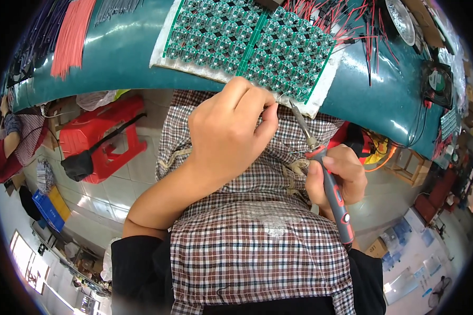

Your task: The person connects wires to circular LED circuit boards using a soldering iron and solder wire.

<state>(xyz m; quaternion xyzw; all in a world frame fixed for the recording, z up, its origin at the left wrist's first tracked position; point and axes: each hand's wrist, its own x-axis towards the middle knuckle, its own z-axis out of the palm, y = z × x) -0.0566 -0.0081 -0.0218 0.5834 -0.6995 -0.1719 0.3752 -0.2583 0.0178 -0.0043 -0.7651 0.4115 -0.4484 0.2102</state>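
A panel of green circuit boards (252, 47), covered in small components, lies on a white pad (320, 102) at the table's near edge. My left hand (228, 126) is at the near edge of the panel with thumb and fingers pinched together. Whatever sits between those fingertips is too small to make out. My right hand (347, 176) grips a grey and red soldering iron (332, 189) by its handle. The iron's metal tip points up and left, close to the panel's near edge and just right of my left fingertips.
Red and black wires (347, 23) spread behind the panel's right side. Bundles of pink wires (73, 37) lie far left on the teal table (126, 58). A small black fan (437, 84) stands at right. A red stool (105, 139) is on the floor at left, near another person's arm (9, 136).
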